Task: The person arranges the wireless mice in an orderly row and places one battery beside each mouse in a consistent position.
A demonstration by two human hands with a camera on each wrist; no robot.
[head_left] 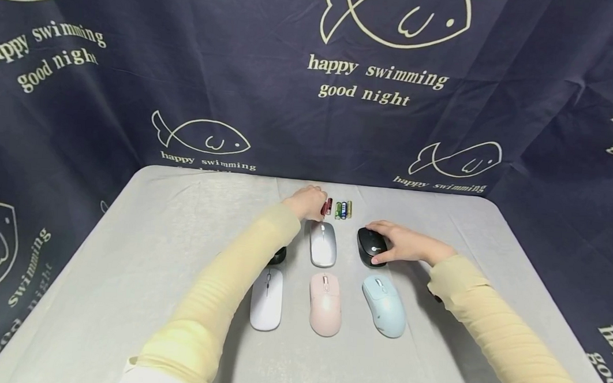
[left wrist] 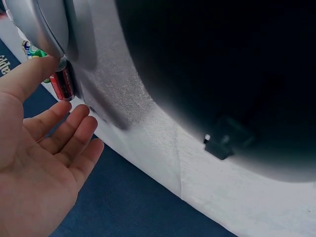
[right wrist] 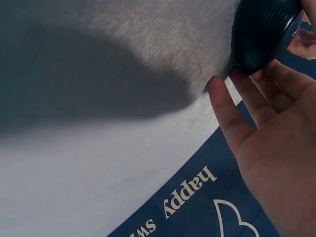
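My left hand (head_left: 308,202) is at the far side of the table, by a short row of batteries. In the left wrist view, its thumb and index fingertip are at the two ends of a red battery (left wrist: 62,83), the other fingers loosely bent. A second red battery (head_left: 329,206) lies beside it, partly covered by the hand in the head view. My right hand (head_left: 400,242) grips a black computer mouse (head_left: 368,241), fingers round its far end and thumb on its near side. The silver mouse (head_left: 323,245) lies between the hands.
Nearer the front lie a white mouse (head_left: 266,302), a pink mouse (head_left: 325,308) and a light blue mouse (head_left: 385,308). Several green, blue and gold batteries (head_left: 343,209) sit right of the red ones. A dark rounded thing (head_left: 278,256) shows partly beneath the left forearm. A navy curtain (head_left: 290,98) hangs behind.
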